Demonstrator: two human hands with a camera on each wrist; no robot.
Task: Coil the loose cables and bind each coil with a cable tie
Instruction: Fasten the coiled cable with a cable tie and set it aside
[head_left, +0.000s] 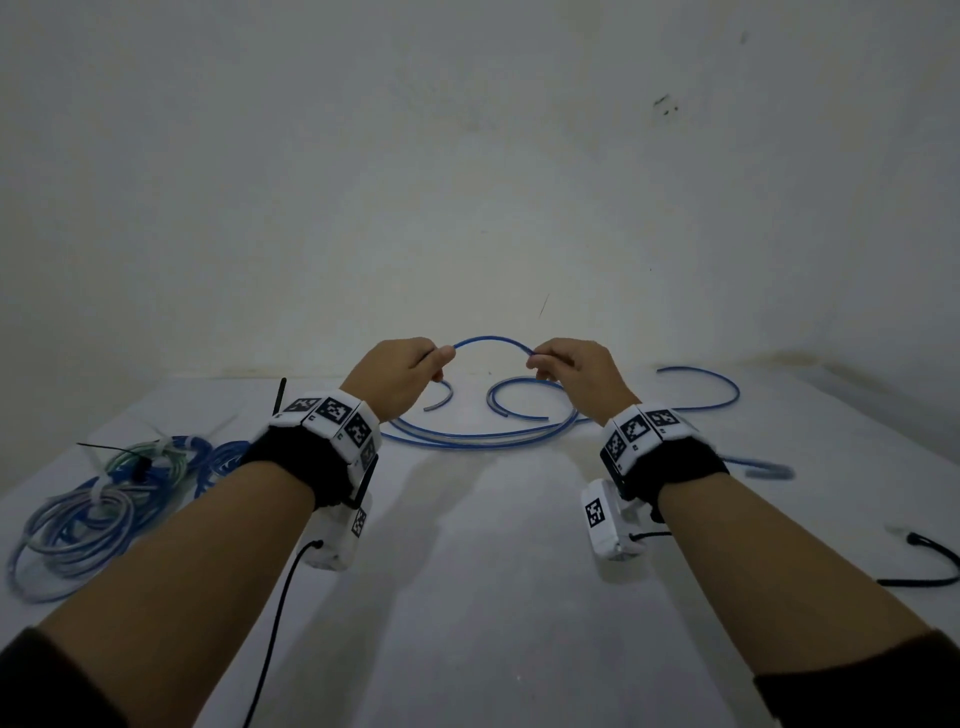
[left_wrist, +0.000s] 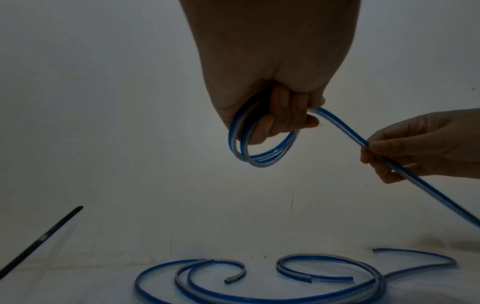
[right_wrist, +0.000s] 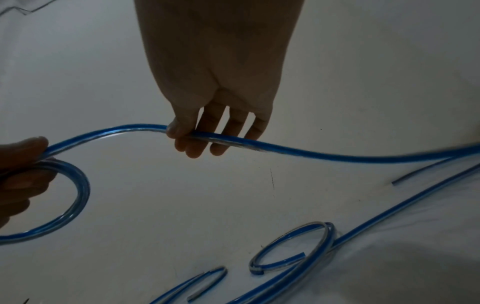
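Head view: held a flat blue-and-clear plastic cable (head_left: 491, 340) in a raised arch between the two hands, above the white desk (head_left: 467, 597). Curled the left hand (head_left: 402, 371) round a small started coil of two or three turns (left_wrist: 259, 159), with fingers through the loops, probably to stop the springy turns from opening out. Pinched the running length with the right hand (head_left: 576, 371), thumb against fingertips (right_wrist: 192, 147), near the left, likely to feed the next turn in flat and untwisted. Let the rest of that cable trail down past the right wrist to the desk.

Left further loose blue-and-clear cable pieces (head_left: 483, 439) curled on the desk beyond the hands, cut ends showing, not yet coiled. Set finished blue and pale coils (head_left: 93, 509) aside at the far left, bound with ties, with one black tie tail (head_left: 104, 448) sticking out, apparently clear of the working area. Kept a curved black strip (head_left: 930, 566), probably a spare cable tie, near the right forearm, seemingly within reach for binding. Judged this coil as early: most of the length not yet wound.
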